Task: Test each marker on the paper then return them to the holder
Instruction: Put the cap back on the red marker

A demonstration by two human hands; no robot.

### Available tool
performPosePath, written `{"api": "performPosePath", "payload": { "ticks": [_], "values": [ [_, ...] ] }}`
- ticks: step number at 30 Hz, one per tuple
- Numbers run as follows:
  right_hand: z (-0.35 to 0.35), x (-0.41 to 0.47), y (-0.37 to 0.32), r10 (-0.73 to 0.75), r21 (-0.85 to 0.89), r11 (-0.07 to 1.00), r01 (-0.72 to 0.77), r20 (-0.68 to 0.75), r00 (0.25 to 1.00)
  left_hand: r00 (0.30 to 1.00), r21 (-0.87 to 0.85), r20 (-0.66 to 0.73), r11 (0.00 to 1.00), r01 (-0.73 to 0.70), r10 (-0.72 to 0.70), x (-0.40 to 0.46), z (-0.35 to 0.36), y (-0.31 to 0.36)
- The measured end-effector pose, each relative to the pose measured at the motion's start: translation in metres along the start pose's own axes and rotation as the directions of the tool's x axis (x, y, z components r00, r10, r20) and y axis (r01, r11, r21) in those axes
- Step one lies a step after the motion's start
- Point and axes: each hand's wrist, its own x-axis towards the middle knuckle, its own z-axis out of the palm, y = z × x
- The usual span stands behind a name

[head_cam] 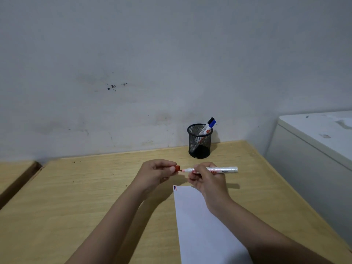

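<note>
My right hand point(207, 181) grips a white red-ink marker point(223, 170) held level above the table, its bare red tip pointing left. My left hand point(156, 173) pinches the marker's red cap point(177, 168) just left of the tip, a small gap between them. A white paper sheet point(200, 225) lies on the table below my right hand, with short blue and red strokes point(175, 188) at its far left corner. A black mesh holder point(199, 141) stands at the back by the wall, with a black-capped marker point(210, 120) and a blue-capped marker point(213, 123) leaning in it.
The wooden table point(85, 197) runs to a grey-white wall. A second wooden table point(15, 174) adjoins on the left across a narrow gap. A white cabinet point(314, 149) stands close to the table's right edge.
</note>
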Motion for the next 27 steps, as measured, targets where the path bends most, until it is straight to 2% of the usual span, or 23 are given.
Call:
{"api": "performPosePath", "payload": {
  "ticks": [7, 17, 22, 27],
  "values": [
    [0.006, -0.013, -0.014, -0.100, -0.034, 0.994, 0.102, 0.046, 0.994, 0.999, -0.049, 0.021, 0.998, -0.027, 0.028, -0.017, 0.004, 0.010],
    [0.011, -0.027, -0.029, -0.177, -0.192, 0.957, 0.220, 0.218, 0.960, 0.995, -0.180, 0.043, 0.981, -0.078, 0.087, -0.037, 0.011, 0.024],
    [0.017, -0.031, -0.038, -0.218, -0.162, 0.949, 0.272, 0.288, 0.933, 0.977, -0.150, -0.007, 0.966, -0.211, 0.213, -0.041, 0.010, 0.036],
    [0.022, -0.035, -0.039, -0.187, -0.129, 0.964, 0.231, 0.288, 0.939, 0.972, -0.118, -0.036, 0.965, -0.233, 0.230, -0.043, 0.010, 0.037]
  ]
}}
